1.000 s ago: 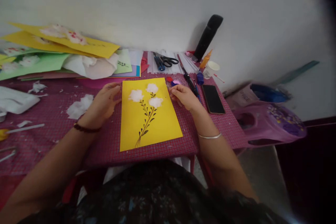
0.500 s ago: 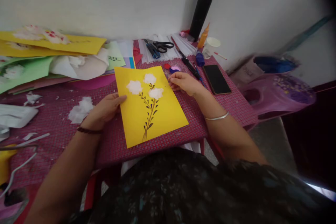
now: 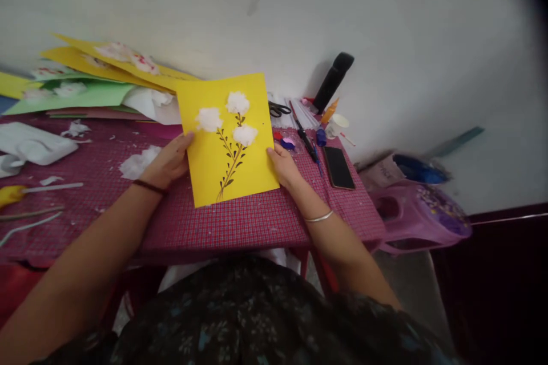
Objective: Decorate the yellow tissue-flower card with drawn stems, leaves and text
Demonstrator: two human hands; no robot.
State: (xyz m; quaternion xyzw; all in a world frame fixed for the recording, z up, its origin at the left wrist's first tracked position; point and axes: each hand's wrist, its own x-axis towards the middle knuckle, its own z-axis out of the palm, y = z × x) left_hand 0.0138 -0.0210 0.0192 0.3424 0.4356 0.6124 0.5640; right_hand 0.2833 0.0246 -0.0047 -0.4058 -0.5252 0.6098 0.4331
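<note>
Between my hands a yellow sheet of card (image 3: 205,171) is held up over the table, its picture facing me. Three fluffy white paper flowers (image 3: 237,103) sit on painted brown stems with small dark leaves (image 3: 233,162). My left hand (image 3: 171,158) grips the card's left edge, thumb on the front and fingers behind. At the right edge, my right hand (image 3: 283,164) pinches the card in the same way; its fingers are partly hidden. White crumpled tissue (image 3: 139,163) lies on the table beside my left hand.
Yellow and green flower sheets (image 3: 94,97) are piled at the back left. A glue gun (image 3: 12,196) lies at the left. To the right are a phone (image 3: 339,167), scissors (image 3: 279,109), an orange tube (image 3: 330,110) and a black upright object (image 3: 335,81). A pink stool (image 3: 419,219) stands beyond the table.
My right hand, near the card's upper right corner before, now grips its right edge lower down. The card has been raised and turned more upright, covering part of the scissors. The camera view has shifted.
</note>
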